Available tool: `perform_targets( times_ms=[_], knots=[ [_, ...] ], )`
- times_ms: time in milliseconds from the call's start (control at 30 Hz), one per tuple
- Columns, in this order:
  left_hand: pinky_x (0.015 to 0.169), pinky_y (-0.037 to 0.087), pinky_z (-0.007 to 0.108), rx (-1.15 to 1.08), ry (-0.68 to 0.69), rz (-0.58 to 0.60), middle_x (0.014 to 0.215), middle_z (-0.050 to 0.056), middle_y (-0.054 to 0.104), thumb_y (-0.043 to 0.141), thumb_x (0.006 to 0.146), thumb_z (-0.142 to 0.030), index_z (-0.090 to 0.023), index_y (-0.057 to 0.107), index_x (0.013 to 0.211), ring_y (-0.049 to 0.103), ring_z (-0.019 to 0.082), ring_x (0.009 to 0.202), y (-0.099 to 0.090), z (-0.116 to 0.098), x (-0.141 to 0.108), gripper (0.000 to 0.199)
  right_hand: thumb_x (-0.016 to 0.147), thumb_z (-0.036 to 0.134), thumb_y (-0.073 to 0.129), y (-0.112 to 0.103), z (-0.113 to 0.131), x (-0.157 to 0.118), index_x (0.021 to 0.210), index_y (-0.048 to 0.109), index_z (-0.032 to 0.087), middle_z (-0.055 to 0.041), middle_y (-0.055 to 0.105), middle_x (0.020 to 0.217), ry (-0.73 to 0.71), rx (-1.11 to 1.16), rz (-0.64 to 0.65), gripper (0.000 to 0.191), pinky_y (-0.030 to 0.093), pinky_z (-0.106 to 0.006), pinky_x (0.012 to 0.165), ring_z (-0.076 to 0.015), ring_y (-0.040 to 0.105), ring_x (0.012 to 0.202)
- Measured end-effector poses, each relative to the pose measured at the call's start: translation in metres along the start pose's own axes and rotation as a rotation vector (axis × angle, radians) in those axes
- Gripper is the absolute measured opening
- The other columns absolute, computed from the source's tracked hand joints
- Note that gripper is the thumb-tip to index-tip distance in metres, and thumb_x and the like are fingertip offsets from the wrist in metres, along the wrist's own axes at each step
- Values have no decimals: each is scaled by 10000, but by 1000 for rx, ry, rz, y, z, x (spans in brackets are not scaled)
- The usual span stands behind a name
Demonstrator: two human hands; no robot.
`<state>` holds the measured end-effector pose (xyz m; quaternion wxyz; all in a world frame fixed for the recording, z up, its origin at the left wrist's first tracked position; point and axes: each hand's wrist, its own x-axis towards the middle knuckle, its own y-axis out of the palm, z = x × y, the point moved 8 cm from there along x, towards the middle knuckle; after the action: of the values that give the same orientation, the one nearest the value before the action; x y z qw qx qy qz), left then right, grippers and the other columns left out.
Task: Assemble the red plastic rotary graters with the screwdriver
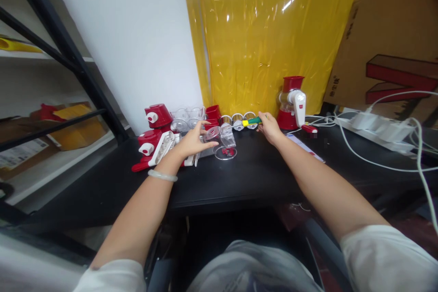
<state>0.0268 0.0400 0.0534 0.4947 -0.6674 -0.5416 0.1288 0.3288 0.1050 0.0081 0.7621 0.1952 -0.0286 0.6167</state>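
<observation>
My left hand (pixel 195 141) has its thumb and fingers around a clear plastic housing (pixel 227 139). A round end of that housing, with a reddish tint, sits between the thumb and the fingers. Under it is a clear round base (pixel 226 153) with red bits showing through. My right hand (pixel 269 127) is closed on the handle of a screwdriver (pixel 252 121), green with a yellow band. Its thin shaft points left, toward the clear housing; where the tip ends is too small to tell. Several metal grater drums (pixel 237 121) with white ends stand just behind the screwdriver.
Left on the black table (pixel 219 187) are red hoppers (pixel 158 116), white crank arms (pixel 166 146) and clear housings (pixel 186 117). A red-and-white rotary grater (pixel 290 105) stands at the right. Beyond it are a power strip (pixel 379 130) with trailing cables and a flat card (pixel 304 146).
</observation>
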Motion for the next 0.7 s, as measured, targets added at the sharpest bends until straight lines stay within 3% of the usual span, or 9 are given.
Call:
perform_targets(
  times_ms=[167,233,367,433,600,700],
  knots=[
    [904,563,486,-15,16,2,1208,155,695,803,748,-635,-237,423,1317,736,293,942,0,-1,0,791,761,339,676,6,0,-3,870,473,255,62,506,686,71,130,50,245,464,-227,494,-95,485,527],
    [908,559,482,-15,9,3,1199,151,692,801,747,-637,-237,411,1313,731,296,963,0,-1,-1,795,785,386,665,6,0,-3,864,464,256,56,516,694,75,136,46,252,465,-235,492,-103,497,530],
    [931,544,490,-5,-5,7,1216,150,680,789,751,-649,-240,398,1311,717,310,1022,0,-1,-1,796,826,645,643,-1,0,0,817,446,256,65,459,599,19,22,-30,436,450,-246,459,-104,441,469],
    [935,542,486,-4,-2,3,1213,144,677,789,749,-651,-240,401,1301,713,313,1041,0,-2,-1,791,810,663,668,-1,0,1,796,444,256,80,402,539,4,-28,-22,465,448,-245,456,-98,398,441],
    [891,555,467,-21,4,-3,1183,133,684,802,742,-638,-238,415,1277,721,297,982,-1,-2,-2,773,778,415,698,2,0,-3,831,485,251,87,457,587,57,100,8,274,443,-225,481,-82,427,458],
    [884,554,465,-27,5,-7,1185,141,685,805,743,-626,-233,416,1278,718,302,993,-1,-1,-1,769,774,396,660,6,1,-5,851,495,250,68,528,661,93,195,55,233,458,-241,500,-92,489,493]
  ],
)
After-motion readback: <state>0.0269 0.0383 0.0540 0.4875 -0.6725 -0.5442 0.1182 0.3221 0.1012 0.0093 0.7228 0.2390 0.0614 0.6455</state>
